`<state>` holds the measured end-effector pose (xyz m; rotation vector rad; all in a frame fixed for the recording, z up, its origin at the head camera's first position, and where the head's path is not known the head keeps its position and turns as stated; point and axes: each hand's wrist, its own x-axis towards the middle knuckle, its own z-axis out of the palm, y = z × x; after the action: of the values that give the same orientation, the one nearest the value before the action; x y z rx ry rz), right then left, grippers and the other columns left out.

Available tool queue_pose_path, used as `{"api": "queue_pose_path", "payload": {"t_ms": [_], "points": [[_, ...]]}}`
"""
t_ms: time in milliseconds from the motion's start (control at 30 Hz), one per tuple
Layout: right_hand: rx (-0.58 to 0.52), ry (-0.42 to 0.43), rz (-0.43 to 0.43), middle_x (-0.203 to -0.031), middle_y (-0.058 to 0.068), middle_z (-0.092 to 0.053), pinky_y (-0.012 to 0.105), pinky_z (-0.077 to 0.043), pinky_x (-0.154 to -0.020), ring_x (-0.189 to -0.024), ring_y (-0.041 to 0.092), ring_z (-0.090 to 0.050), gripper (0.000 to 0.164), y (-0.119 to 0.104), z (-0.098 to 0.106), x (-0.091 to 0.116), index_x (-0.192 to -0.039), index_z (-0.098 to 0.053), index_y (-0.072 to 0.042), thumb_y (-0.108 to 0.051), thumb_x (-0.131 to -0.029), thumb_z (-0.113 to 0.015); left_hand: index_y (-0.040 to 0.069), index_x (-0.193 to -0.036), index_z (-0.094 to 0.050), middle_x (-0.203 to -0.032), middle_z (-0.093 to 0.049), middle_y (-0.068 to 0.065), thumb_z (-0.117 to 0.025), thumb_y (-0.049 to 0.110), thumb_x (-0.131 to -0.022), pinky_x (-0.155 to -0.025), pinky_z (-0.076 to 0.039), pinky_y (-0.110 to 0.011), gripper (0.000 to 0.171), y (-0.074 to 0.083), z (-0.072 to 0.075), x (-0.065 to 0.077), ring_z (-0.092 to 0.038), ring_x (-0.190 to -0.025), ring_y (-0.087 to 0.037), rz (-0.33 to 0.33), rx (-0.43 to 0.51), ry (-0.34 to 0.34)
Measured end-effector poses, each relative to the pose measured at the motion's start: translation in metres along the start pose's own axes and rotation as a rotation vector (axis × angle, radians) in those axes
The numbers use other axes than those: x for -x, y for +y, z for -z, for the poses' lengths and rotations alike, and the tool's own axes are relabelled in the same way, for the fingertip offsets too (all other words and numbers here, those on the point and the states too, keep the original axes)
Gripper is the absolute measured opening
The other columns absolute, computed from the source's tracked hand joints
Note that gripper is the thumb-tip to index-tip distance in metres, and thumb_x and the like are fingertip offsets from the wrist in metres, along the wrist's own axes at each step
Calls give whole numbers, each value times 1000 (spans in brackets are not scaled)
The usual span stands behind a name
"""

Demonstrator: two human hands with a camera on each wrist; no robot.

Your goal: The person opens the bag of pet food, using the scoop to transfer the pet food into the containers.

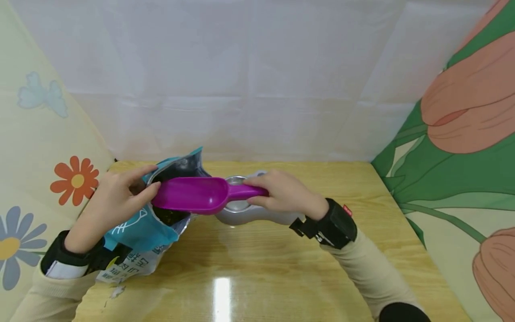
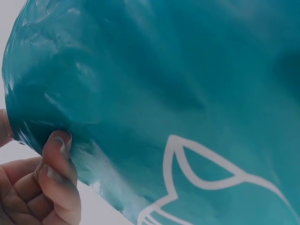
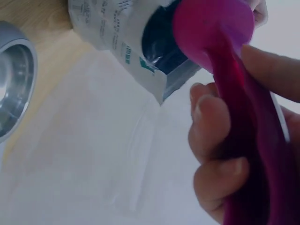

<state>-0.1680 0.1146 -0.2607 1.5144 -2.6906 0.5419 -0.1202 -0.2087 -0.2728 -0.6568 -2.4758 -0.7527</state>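
My left hand (image 1: pixel 114 197) grips the rim of a blue and white pouch bag (image 1: pixel 141 232) at the left of the table. In the left wrist view, its fingers pinch the edge of the blue film (image 2: pixel 140 93). The bag's mouth is open, with a silvery lining and dark contents low inside. A purple scoop (image 1: pixel 193 195) lies level across that mouth; no load shows in its hollow. My right hand (image 1: pixel 283 192) holds the scoop by its handle, fingers curled round it in the right wrist view.
Behind the scoop handle and right hand stands a grey bowl holder (image 1: pixel 241 219) with a metal bowl (image 1: pixel 237 206), partly hidden. White sheeting (image 1: pixel 249 80) rises along the table's back edge. Printed flower panels (image 1: pixel 454 188) flank both sides of the wooden table (image 1: pixel 281 268).
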Motion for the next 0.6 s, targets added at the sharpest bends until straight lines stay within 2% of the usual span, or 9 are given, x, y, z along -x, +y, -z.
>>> {"api": "queue_pose_path", "payload": {"t_ms": [100, 267, 400, 600], "points": [[1, -73, -17, -63, -8, -48, 19, -33, -48, -50, 3, -37, 12, -3, 6, -6, -93, -65, -11, -20, -85, -64, -9, -111, -61, -57, -55, 3, -70, 2, -75, -42, -35, -21, 39, 0, 0, 1, -45, -48, -3, 3, 3, -8], [22, -176, -41, -63, -9, -49, 20, -33, -49, -50, 4, -37, 5, -5, 13, -10, -81, -62, -14, -16, -82, -66, -8, -108, -63, -54, -52, 6, -70, 1, -73, -41, -34, -21, 36, 1, -1, 1, -43, -45, -2, -35, 5, 3], [19, -207, -49, -63, -9, -50, 20, -33, -49, -51, 4, -38, 7, -5, 15, -11, -77, -61, -15, -15, -82, -67, -8, -106, -64, -53, -51, 7, -70, 0, -72, -41, -33, -20, 35, 2, -2, -1, -43, -45, -2, -67, 2, 20], [48, -243, -105, -63, -7, -49, 21, -35, -48, -50, 6, -41, 6, -11, 20, -22, -77, -61, -15, -15, -82, -65, -9, -107, -63, -54, -53, 4, -70, 2, -72, -41, -36, -22, 38, 4, -3, -2, -45, -45, -5, -56, -15, 7]]}}
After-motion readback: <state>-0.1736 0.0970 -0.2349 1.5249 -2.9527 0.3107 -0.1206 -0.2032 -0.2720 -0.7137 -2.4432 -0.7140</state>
